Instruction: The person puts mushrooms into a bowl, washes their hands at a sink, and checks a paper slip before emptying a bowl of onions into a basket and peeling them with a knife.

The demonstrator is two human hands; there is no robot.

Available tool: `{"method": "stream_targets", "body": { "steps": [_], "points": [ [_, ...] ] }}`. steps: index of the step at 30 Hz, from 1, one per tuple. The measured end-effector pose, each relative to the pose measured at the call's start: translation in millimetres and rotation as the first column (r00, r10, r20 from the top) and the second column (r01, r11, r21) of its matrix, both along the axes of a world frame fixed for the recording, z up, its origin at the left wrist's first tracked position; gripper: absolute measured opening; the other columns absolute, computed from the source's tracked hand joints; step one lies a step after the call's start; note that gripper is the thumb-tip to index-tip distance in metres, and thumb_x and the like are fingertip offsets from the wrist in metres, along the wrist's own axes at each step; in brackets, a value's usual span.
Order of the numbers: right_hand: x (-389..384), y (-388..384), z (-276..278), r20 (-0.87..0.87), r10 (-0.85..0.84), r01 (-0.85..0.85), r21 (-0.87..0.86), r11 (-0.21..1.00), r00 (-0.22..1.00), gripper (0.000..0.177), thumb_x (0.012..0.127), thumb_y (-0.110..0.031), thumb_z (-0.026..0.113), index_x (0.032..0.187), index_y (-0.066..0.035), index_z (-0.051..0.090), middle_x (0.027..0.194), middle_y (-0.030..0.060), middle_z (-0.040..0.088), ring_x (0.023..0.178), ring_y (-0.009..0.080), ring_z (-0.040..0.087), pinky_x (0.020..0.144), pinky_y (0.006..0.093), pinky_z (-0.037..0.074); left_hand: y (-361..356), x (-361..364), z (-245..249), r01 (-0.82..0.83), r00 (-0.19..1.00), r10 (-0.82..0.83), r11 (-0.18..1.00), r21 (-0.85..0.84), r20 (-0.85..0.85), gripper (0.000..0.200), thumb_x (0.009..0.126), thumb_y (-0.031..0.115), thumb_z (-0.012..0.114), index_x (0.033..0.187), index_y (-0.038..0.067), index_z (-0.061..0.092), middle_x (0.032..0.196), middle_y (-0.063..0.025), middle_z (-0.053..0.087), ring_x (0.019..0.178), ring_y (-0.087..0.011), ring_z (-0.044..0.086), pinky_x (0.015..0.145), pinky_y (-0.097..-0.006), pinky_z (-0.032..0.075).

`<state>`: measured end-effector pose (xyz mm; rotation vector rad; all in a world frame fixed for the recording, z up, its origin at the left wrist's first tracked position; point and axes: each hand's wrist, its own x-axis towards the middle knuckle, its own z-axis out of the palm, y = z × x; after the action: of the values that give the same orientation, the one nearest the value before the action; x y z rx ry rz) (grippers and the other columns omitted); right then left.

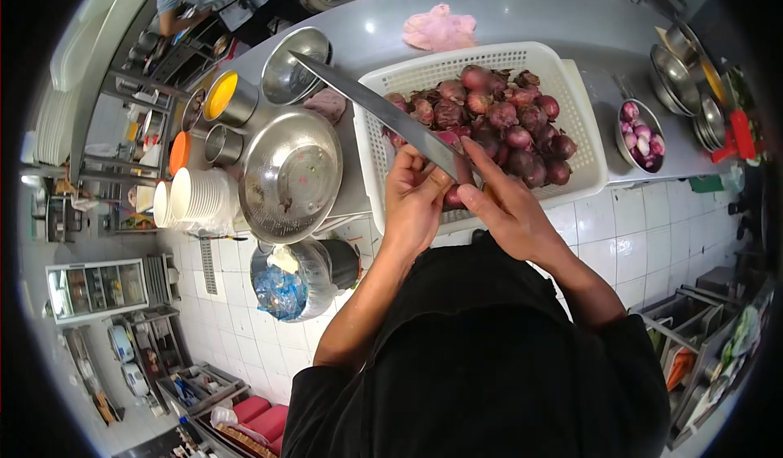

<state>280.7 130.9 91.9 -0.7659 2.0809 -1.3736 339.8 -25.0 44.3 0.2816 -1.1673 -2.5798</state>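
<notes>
Right hand (510, 205) closed round the knife (367, 103), left hand (412, 197) clamped on an onion (453, 198) over the basket (587, 123): trimming, I'd say; next cut needs thumb clear.

The far counter (530, 13) lies open past the onion-heaped basket (583, 91) save for a pink cloth (439, 27), while the knife (371, 103) slants across the gap between basket and basin (289, 172) (pots (232, 99) crowd the left), and a small bowl (642, 136) flanks the right.

Grey steel counter (522, 9) with light glare, white tiled floor (245, 327) — metal racks (122, 91) at left, glass-fronted cabinet (94, 289)
</notes>
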Motion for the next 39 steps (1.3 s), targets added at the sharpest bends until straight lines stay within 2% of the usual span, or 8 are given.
{"method": "stream_targets", "body": {
  "steps": [7, 10, 18, 24, 27, 32, 35, 39],
  "points": [
    [17, -19, -18, -0.023, -0.096, 0.094, -0.078, 0.993, 0.995, 0.069, 0.096, -0.044, 0.052, 0.15, -0.01, 0.029, 0.118, 0.0221, 0.06, 0.101, 0.0354, 0.058, 0.095, 0.0377, 0.043, -5, 2, -10, -0.044, 0.987, 0.032, 0.997, -0.07, -0.16, 0.037, 0.088, -0.015, 0.049, 0.119, 0.006, 0.045, 0.121, -0.008, 0.056, 0.113, -0.0165, 0.056, 0.094, -0.0302, 0.048],
    [22, -23, -6, -0.107, -0.099, 0.109, 0.098, 0.989, 0.989, 0.068, 0.095, -0.045, 0.053, 0.15, -0.012, 0.032, 0.112, 0.0207, 0.062, 0.099, 0.0362, 0.057, 0.093, 0.0399, 0.044, -11, 2, -9, -0.024, 0.982, 0.014, 0.998, -0.051, -0.188, 0.041, 0.087, -0.016, 0.049, 0.122, 0.007, 0.046, 0.12, -0.0068, 0.057, 0.111, -0.016, 0.056, 0.094, -0.0302, 0.047],
    [22, -26, -15, -0.271, -0.067, 0.064, -0.017, 0.998, 0.96, 0.065, 0.093, -0.045, 0.056, 0.147, -0.013, 0.037, 0.091, 0.019, 0.065, 0.087, 0.0347, 0.06, 0.086, 0.0393, 0.046, -31, 15, -7, 0.118, 0.992, -0.113, 0.988, 0.095, -0.056, 0.047, 0.088, -0.014, 0.052, 0.128, 0.009, 0.046, 0.116, -0.0055, 0.059, 0.099, -0.0125, 0.059, 0.083, -0.0251, 0.05],
    [31, -36, -18, -0.181, -0.155, 0.144, -0.07, 0.987, 0.971, 0.065, 0.093, -0.045, 0.055, 0.146, -0.011, 0.039, 0.077, 0.0197, 0.064, 0.076, 0.0359, 0.066, 0.071, 0.0391, 0.049, -22, 12, -23, -0.042, 0.982, 0.048, 0.998, 0.036, -0.183, 0.046, 0.087, -0.015, 0.053, 0.127, 0.007, 0.046, 0.116, -0.0057, 0.058, 0.097, -0.0118, 0.059, 0.084, -0.0248, 0.05],
    [31, -33, -16, -0.21, -0.15, 0.14, -0.065, 0.988, 0.966, 0.063, 0.092, -0.043, 0.058, 0.143, -0.009, 0.042, 0.075, 0.0202, 0.064, 0.073, 0.0377, 0.065, 0.069, 0.0393, 0.05, -26, 14, -24, -0.009, 0.982, 0.011, 1.0, 0.013, -0.189, 0.041, 0.087, -0.013, 0.051, 0.125, 0.004, 0.049, 0.122, -0.0092, 0.059, 0.111, -0.0188, 0.058, 0.097, -0.0327, 0.047],
    [19, -19, -18, -0.354, -0.067, 0.057, -0.038, 0.998, 0.933, 0.059, 0.09, -0.039, 0.061, 0.138, -0.007, 0.049, 0.077, 0.0204, 0.065, 0.073, 0.0382, 0.065, 0.07, 0.0402, 0.051, -42, 17, -18, 0.218, 0.975, -0.21, 0.967, 0.133, -0.076, 0.034, 0.09, -0.008, 0.052, 0.122, 0.004, 0.052, 0.117, -0.0097, 0.061, 0.109, -0.02, 0.06, 0.096, -0.0353, 0.049],
    [17, -14, -2, -0.178, -0.009, 0.023, 0.077, 0.997, 0.984, 0.057, 0.091, -0.038, 0.061, 0.137, -0.007, 0.05, 0.082, 0.0202, 0.066, 0.078, 0.0376, 0.066, 0.071, 0.0394, 0.051, -40, 18, -15, 0.253, 0.968, -0.25, 0.955, 0.157, -0.034, 0.032, 0.092, -0.007, 0.052, 0.123, 0.004, 0.051, 0.116, -0.0098, 0.06, 0.108, -0.0204, 0.061, 0.095, -0.0368, 0.05],
    [13, -22, -35, -0.231, -0.137, 0.093, -0.191, 0.977, 0.963, 0.057, 0.092, -0.039, 0.06, 0.138, -0.007, 0.049, 0.075, 0.0159, 0.064, 0.065, 0.0268, 0.063, 0.065, 0.0368, 0.05, -28, 12, -15, 0.152, 0.987, -0.147, 0.984, 0.087, -0.06, 0.031, 0.093, -0.005, 0.053, 0.122, 0.002, 0.051, 0.113, -0.011, 0.062, 0.105, -0.0206, 0.062, 0.093, -0.036, 0.052]
  ]
}}
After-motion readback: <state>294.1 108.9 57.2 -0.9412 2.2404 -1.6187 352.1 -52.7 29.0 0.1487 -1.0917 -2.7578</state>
